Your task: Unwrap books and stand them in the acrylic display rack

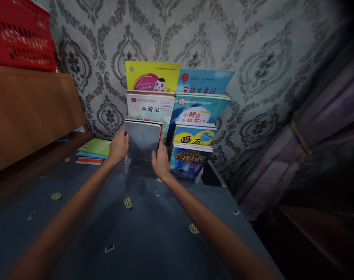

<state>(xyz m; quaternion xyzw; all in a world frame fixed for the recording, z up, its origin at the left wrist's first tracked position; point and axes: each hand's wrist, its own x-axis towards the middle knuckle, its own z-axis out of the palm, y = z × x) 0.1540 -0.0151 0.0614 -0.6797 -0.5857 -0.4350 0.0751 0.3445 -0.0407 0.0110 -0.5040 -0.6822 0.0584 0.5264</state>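
Note:
Between my two hands a grey-covered book stands upright at the front left of a clear book rack. My left hand grips its left edge, fingers curled behind it. Along its right edge lies my right hand, thumb in front and fingers at the side. Right behind is a white book with a Chinese title, and a yellow book rises at the back. To the right stands a stepped column with a dark blue book, a yellow-and-blue book, a teal book and a light blue book.
A small stack of books lies flat left of the rack. Further left is a wooden cabinet with a red basket on top. Patterned wallpaper backs the blue-covered table; a tied curtain hangs at right.

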